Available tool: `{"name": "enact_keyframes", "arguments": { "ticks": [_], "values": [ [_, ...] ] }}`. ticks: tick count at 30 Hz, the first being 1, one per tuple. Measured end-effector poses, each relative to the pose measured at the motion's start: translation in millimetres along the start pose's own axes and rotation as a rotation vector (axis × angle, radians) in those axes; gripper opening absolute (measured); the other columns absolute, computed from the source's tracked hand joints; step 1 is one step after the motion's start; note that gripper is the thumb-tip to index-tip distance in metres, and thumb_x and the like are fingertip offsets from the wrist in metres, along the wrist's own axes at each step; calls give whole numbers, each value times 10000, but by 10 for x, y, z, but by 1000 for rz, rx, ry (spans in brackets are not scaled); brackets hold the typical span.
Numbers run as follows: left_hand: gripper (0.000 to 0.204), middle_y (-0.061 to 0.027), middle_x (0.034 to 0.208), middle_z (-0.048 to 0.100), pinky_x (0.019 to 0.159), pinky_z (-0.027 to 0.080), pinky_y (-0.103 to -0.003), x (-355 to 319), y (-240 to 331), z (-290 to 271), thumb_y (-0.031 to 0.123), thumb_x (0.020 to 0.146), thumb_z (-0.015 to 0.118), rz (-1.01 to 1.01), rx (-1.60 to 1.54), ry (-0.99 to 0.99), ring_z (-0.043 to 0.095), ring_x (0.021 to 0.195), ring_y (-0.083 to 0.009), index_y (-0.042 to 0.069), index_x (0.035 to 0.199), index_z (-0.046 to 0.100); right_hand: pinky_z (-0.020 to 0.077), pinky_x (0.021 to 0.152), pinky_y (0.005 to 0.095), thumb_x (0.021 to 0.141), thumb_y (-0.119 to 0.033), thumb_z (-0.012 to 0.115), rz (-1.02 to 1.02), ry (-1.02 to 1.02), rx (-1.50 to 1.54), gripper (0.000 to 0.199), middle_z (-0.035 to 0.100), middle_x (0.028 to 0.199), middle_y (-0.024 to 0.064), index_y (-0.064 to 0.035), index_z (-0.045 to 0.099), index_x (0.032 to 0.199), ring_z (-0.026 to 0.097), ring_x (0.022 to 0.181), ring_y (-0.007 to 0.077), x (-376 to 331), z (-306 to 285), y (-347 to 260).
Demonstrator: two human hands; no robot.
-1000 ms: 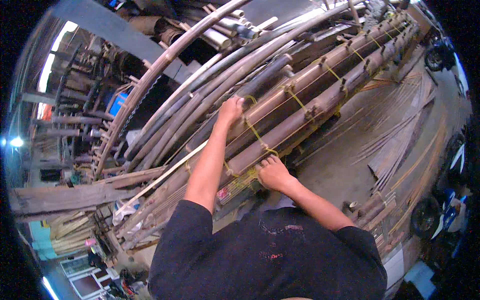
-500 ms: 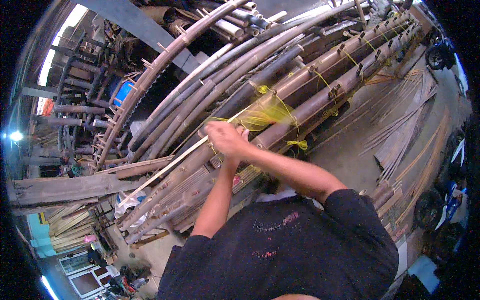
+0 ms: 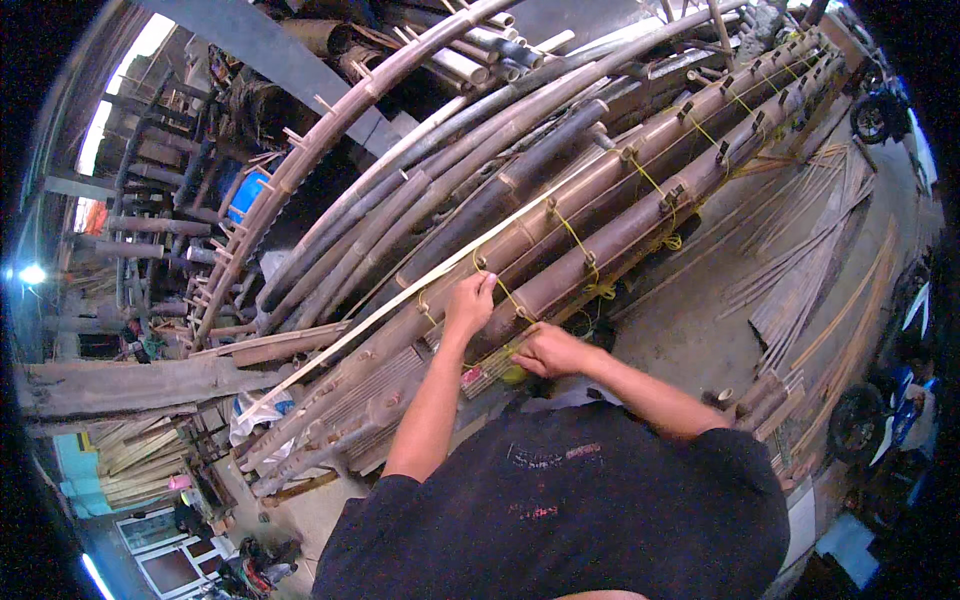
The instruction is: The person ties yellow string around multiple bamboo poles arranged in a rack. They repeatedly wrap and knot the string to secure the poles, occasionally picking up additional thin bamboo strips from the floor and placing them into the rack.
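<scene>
Two long brown bamboo poles lie side by side, a far pole [image 3: 515, 243] and a near pole [image 3: 615, 232]. Short pegs stick out along both. Yellow cord [image 3: 573, 233] crosses from pole to pole at several pegs. My left hand [image 3: 468, 305] is at the far pole, its fingertips pinched on the cord just below a peg. Beside the near pole, my right hand [image 3: 552, 350] is closed in a fist around the cord's other stretch. A yellow bundle of cord [image 3: 513, 374] shows under that fist. A thin pale bamboo strip [image 3: 385, 307] runs along the far pole's outer side.
Beyond the strip lie several curved dark poles [image 3: 440, 200]. A pegged curved rail [image 3: 300, 165] rises at the left. Thin split strips [image 3: 790, 265] cover floor at the right, near a parked motorbike [image 3: 860, 420]. A thick beam [image 3: 150, 383] juts in from the left.
My hands were together over the far pole, with yellow cord blurred in motion. They are apart now; the right hand has come down and right to the near pole, and cord stretches between the poles.
</scene>
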State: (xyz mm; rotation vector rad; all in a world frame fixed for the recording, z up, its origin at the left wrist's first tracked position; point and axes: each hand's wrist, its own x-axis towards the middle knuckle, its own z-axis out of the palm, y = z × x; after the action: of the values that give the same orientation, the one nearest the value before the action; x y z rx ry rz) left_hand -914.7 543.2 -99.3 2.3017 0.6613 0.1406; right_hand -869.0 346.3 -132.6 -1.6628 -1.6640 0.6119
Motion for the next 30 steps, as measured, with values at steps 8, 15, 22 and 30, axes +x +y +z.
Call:
{"name": "enact_keyframes", "arguments": {
  "ticks": [8,15,22,30],
  "values": [
    [321,-151,715,651,628,483,-409,1000,-160,-177,268,973,477,123,-70,366,631,657,-301,15,929,670,470,780,458,888,-278,571,41,63,-139,362,586,633,177,-35,589,620,586,675,373,64,53,-180],
    [329,-255,964,648,802,465,-536,750,-489,-512,304,950,465,116,152,190,604,937,-451,19,991,625,462,862,404,858,-252,605,194,-30,-100,266,628,1050,141,-89,610,1068,596,978,281,255,588,-680],
    [293,-257,1004,642,837,476,-516,-857,-1003,-797,237,883,543,41,285,-163,611,969,-424,34,1078,622,477,755,351,970,-359,485,530,918,1124,331,591,805,75,-55,584,883,584,759,202,883,934,-890],
    [239,-217,945,660,815,452,-496,-848,-1271,-452,227,925,520,544,110,353,599,907,-452,44,1013,646,493,849,467,952,-379,461,64,37,-26,409,672,962,222,-27,654,1028,641,915,385,2462,295,-1231]
  ]
}}
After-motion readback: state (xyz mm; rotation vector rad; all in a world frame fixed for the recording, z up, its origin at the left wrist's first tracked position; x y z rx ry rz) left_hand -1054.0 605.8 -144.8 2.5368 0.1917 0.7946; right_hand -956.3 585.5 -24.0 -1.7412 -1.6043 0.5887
